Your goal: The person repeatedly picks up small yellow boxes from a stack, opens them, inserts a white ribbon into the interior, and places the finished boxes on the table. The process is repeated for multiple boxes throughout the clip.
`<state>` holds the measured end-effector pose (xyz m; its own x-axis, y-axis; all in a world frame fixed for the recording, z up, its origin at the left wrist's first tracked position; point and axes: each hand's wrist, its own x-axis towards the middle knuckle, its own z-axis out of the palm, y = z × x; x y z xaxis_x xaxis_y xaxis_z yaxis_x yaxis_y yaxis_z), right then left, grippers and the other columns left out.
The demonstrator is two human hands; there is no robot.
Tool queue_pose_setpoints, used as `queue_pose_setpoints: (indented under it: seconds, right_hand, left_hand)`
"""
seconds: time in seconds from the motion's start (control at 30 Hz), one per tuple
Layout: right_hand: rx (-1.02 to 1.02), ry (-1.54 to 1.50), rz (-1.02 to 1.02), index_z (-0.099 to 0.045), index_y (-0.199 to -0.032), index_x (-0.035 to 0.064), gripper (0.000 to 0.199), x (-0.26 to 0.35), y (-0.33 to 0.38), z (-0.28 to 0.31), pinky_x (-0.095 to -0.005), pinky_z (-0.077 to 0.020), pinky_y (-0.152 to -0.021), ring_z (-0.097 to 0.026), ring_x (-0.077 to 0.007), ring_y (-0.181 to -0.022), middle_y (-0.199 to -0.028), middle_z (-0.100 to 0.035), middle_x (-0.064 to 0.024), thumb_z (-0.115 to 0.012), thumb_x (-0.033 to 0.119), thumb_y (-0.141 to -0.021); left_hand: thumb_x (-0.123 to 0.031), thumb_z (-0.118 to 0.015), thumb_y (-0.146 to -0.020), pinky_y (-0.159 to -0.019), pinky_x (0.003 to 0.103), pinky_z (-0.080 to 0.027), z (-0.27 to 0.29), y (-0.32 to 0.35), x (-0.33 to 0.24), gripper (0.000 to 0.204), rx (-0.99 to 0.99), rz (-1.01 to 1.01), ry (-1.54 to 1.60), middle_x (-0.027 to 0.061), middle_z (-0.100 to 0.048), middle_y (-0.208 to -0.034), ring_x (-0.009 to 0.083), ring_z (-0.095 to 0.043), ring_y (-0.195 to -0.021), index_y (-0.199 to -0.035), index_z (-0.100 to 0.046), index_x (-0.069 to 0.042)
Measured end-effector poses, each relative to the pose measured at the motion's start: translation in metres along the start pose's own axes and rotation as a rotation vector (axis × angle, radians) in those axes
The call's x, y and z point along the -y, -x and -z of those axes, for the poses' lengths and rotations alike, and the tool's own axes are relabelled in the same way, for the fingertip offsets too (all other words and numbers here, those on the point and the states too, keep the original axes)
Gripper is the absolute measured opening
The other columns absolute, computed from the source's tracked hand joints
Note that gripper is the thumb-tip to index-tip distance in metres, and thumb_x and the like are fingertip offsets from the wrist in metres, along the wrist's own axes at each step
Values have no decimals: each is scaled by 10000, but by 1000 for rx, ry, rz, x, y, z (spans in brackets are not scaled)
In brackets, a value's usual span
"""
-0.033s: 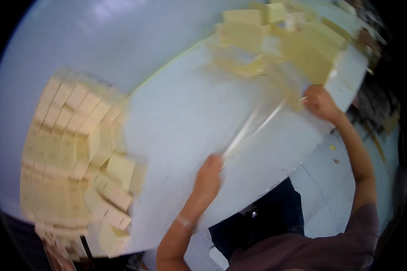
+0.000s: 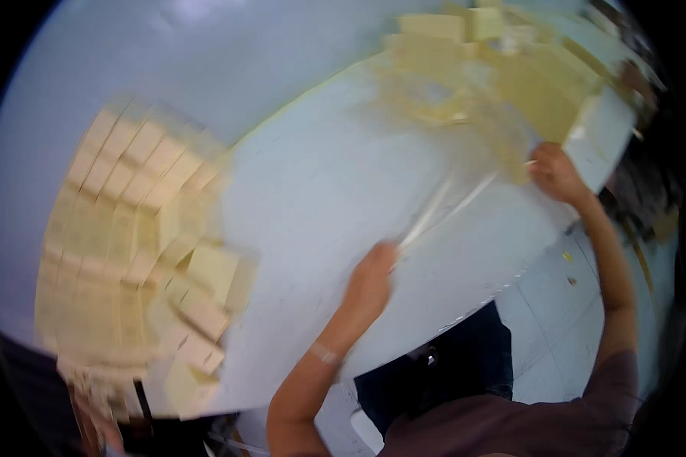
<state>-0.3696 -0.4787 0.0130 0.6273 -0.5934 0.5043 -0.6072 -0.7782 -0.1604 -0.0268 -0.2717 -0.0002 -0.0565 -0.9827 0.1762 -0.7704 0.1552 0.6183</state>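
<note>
A shiny strip of clear plastic film [image 2: 433,209] stretches at a slant over the white table [image 2: 312,221]. Its near end is in my left hand [image 2: 370,282], closed in a fist over the middle of the table. My right hand [image 2: 556,174] is closed at the far end, by the right side of the table. Beyond that hand lies a blurred heap of pale yellow cardboard pieces [image 2: 541,91], some with see-through film about them. Motion smears the film's edges, so its full shape does not show.
Rows of small cream boxes [image 2: 91,251] are packed together on the left of the table, with several loose ones [image 2: 204,314] beside them. Another person's hand [image 2: 636,85] is at the far right edge; part of someone's arm [image 2: 95,419] shows at lower left.
The whole view has shifted a little, so boxes, heap and hands sit slightly further right. Both hands still grip the film, about the same distance apart.
</note>
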Motion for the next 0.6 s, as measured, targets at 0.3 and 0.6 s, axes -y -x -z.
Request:
queue_pose_setpoints:
  seconds: [0.3,0.6]
  right_hand:
    - [-70,41,-12,-443,-1236,25,380,-68,16,-22,-371,-262,-1019,-351,-304,-1238,-1296,-413,-168,-458,160,-880]
    - [-302,-178,381,-470,-1173,-8,436,104,-14,-18,-457,-320,-970,-437,-374,-1143,-1210,-466,-225,-478,-7,-738]
  left_hand:
    - [-231,-647,-756,-961,429,-308,59,32,6,432,-398,-63,-363,174,-458,-1212,330,-388,-1157,-1104,-483,-35]
    - [-427,-584,-776,-1026,559,-127,124,114,88,707,-299,338,-965,208,-344,-1336,389,-329,-1220,-1337,-321,-86]
